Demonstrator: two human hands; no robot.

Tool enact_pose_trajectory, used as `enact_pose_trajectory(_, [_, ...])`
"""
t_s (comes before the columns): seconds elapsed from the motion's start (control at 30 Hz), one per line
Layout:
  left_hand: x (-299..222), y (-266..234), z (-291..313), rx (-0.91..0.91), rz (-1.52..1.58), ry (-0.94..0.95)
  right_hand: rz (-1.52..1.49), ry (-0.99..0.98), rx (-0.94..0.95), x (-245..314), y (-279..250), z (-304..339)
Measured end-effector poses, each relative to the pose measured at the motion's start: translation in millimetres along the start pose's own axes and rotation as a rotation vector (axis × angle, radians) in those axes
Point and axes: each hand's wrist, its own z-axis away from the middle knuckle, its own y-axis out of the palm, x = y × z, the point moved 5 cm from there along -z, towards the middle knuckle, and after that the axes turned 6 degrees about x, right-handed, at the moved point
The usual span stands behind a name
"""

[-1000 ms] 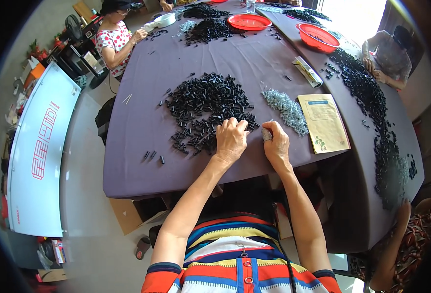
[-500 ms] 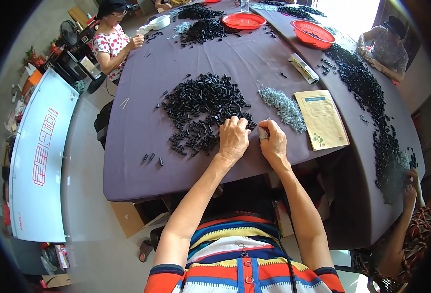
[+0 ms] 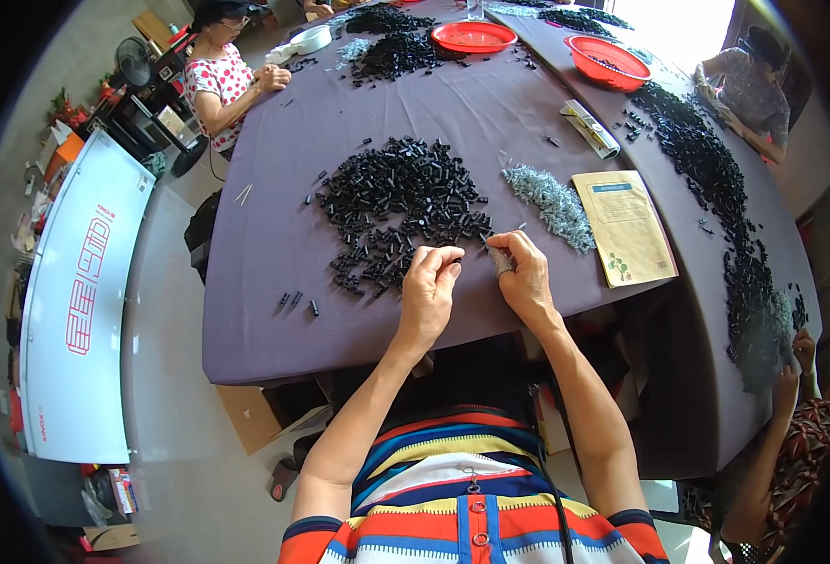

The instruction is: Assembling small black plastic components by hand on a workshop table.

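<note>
A heap of small black plastic cylinders (image 3: pixel 401 193) lies on the table before me. At its near edge my left hand (image 3: pixel 427 299) is closed in a pinch, a dark bit, apparently a black cylinder (image 3: pixel 458 260), showing at the fingertips. Beside it, to the right, my right hand (image 3: pixel 527 279) is curled round several small clear plastic pieces (image 3: pixel 501 259). Its thumb and forefinger are pressed together; what sits at their tips is too small to make out. A pile of clear plastic pieces (image 3: pixel 554 209) lies beyond the right hand.
A tan paper pouch (image 3: pixel 625 228) lies right of the clear pile, with a narrow box (image 3: pixel 590 130) behind. Red baskets (image 3: pixel 607 64) stand farther off. Several people sit around the purple-covered table (image 3: pixel 274 244). Three loose cylinders (image 3: pixel 297 301) lie near the left front.
My left hand has drawn back from the heap toward me and to the left, turning so its thumb and fingertips show. My right hand has barely moved.
</note>
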Motion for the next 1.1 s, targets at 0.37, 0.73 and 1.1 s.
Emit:
enact_pose_trajectory(0.37, [-2, -28, 27, -0.045, 0.146, -0.073, -0.251, -0.059, 0.231, 66, 16, 6])
enact_pose_trajectory(0.73, [-8, -35, 54, -0.041, -0.118, 0.102, -0.097, -0.166, 0.471, 77, 29, 13])
enact_pose_trajectory(1.1, [-13, -52, 87, -0.054, -0.265, 0.117, -0.268, 0.066, 0.652, 84, 49, 28])
